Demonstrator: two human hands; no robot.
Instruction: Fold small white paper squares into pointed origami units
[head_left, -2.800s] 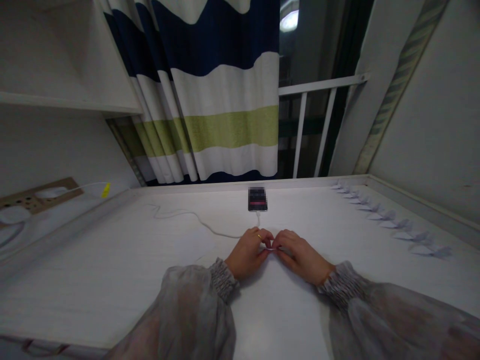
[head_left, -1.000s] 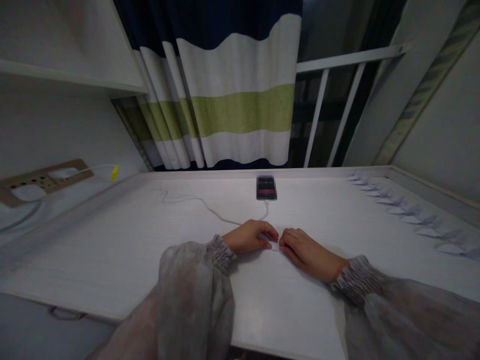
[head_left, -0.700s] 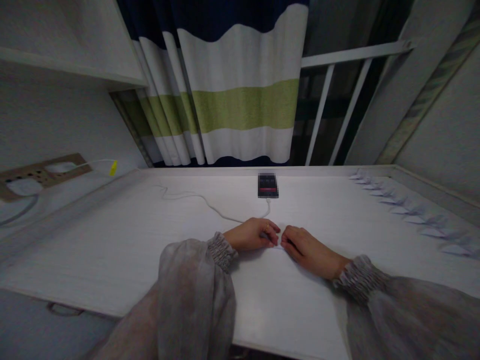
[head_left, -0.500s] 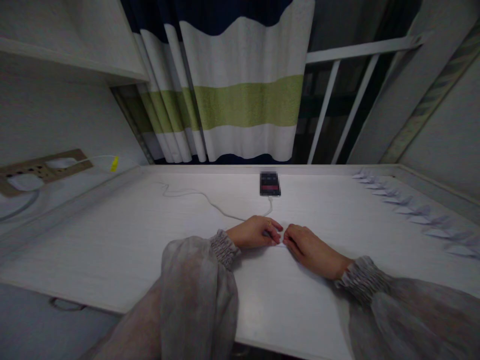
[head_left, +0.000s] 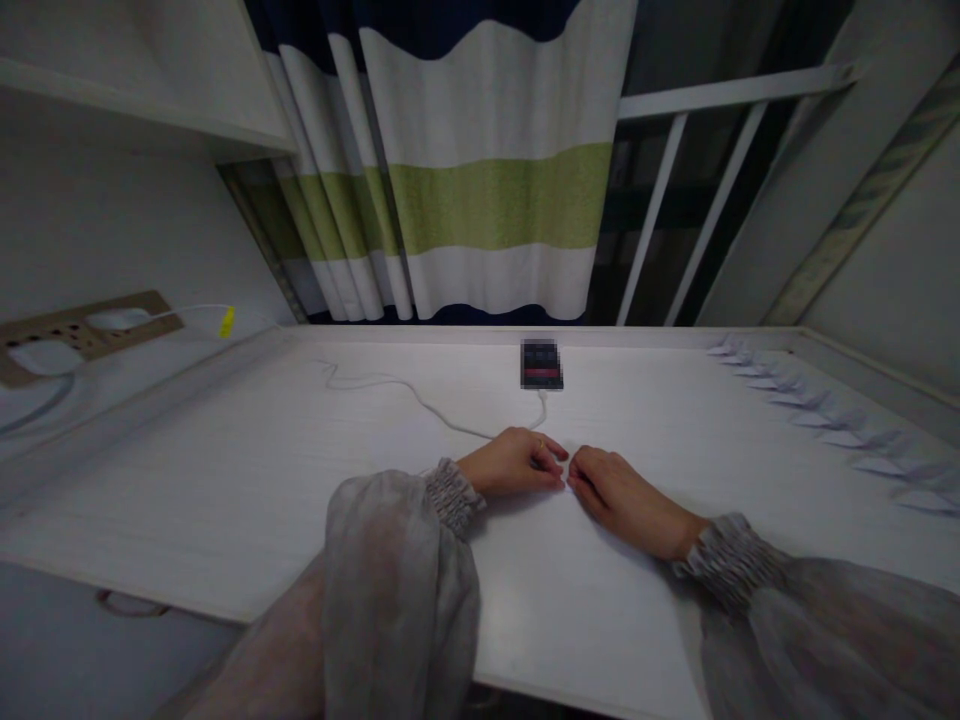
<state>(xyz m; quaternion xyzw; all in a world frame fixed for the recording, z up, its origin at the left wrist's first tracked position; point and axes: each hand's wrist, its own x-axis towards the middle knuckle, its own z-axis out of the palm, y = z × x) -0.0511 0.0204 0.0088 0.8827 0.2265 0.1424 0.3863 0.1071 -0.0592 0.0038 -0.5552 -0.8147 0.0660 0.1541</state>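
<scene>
My left hand (head_left: 516, 462) and my right hand (head_left: 626, 500) meet fingertip to fingertip low over the white desk. Between them shows a sliver of a small white piece of paper (head_left: 568, 486), mostly covered by the fingers. The left thumb and a fingertip pinch its left side, while the left index finger curves above, a little apart. My right hand is closed, its bent fingers and thumb pressed together on the right side of the paper. The fold of the paper cannot be made out.
Several folded white paper figures (head_left: 840, 435) line the desk's right side. Behind my hands lies a phone (head_left: 541, 365) with a white cable (head_left: 427, 405). A power strip (head_left: 90, 330) with plugs is at the left wall. A striped curtain (head_left: 495, 200) hangs behind the desk (head_left: 225, 480).
The left fingers have shifted slightly, and less of the paper's edge shows below the fingertips. My right hand stays nearly in place. The whole view has tilted a little.
</scene>
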